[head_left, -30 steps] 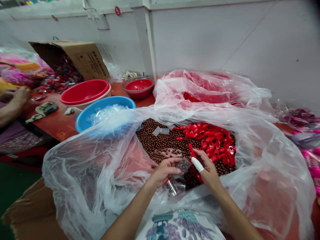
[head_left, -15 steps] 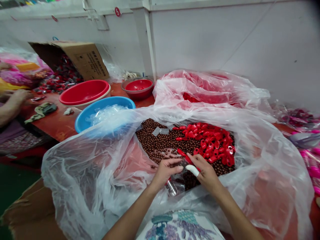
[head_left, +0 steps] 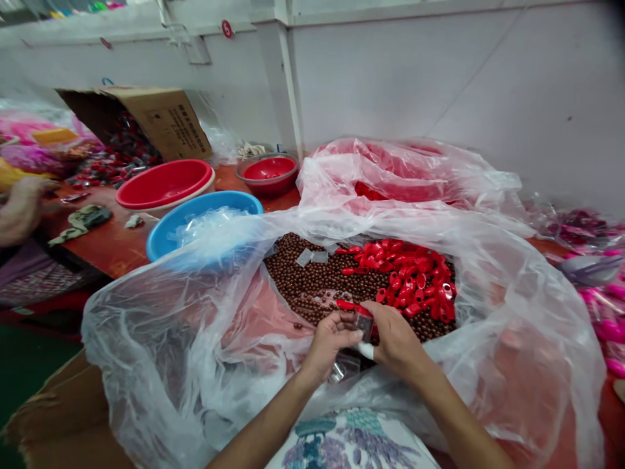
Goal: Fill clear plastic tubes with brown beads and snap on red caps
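Both my hands meet over a plastic-lined heap of brown beads (head_left: 312, 280). Between them is a small clear container (head_left: 363, 327) with a red cap piece (head_left: 352, 306) at its top. My left hand (head_left: 329, 340) is closed on the container's left side. My right hand (head_left: 394, 335), with a white cover on one finger, pinches the red cap piece and the container's right side. Many red plastic pieces (head_left: 415, 277) lie on the beads just beyond my right hand. Clear containers (head_left: 342, 370) rest on the plastic below my hands.
A blue basin (head_left: 159, 238) of clear pieces stands left, with red basins (head_left: 166, 184) behind it. An open cardboard box (head_left: 166, 124) spills red items. A person's arm (head_left: 22, 208) is at far left. Pink plastic bags (head_left: 405, 169) lie at the back.
My hands have come together; the red cap piece, earlier tilted above the container, now lies nearly level at its top. My right hand has turned inward. The person's arm at left has shifted slightly.
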Demonstrator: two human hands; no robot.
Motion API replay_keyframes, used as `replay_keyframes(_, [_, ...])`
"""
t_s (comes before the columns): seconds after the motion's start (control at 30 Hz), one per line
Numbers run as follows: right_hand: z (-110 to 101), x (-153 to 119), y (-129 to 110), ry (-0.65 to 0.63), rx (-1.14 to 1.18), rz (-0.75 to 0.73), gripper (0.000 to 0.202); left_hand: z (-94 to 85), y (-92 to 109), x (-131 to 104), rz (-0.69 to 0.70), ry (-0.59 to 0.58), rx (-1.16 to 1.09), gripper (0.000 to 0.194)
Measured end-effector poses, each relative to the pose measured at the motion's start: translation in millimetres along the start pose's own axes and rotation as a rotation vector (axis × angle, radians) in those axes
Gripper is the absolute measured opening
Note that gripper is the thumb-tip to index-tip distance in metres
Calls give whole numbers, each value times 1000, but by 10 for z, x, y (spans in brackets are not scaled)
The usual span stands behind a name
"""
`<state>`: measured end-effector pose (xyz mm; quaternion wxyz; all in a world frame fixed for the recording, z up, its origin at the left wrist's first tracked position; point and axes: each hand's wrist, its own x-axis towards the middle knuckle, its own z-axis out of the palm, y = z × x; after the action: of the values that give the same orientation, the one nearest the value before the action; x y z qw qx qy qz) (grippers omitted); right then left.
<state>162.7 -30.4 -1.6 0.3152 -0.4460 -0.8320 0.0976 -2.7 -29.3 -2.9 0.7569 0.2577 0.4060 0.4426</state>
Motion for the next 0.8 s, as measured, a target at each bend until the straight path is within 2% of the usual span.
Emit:
replay_keyframes(0.2, [-73,-5,-67,27,28,81,56,10,75,-2,-174,-128,-110,40])
replay_keyframes(0.3, [-76,11,-123,4,55,138,54,49,128,22,-245,-149,-186,57])
replay_keyframes(0.37, [-56,17,-158,-29,63,107,55,95,161,26,-291,-168,-211,60])
replay_keyframes(0.5, [16,-10,-199,-23,81,47,59,174,190,9,-359,-93,-195,51])
replay_keyframes(0.67, [38,-31,-219,0,54,95,71,182,140,-3,-341,-42,-185,41])
replay_keyframes(0.8, [23,4,-250,-33,2,56,65,175,32,17,-240,-3,-160,44])
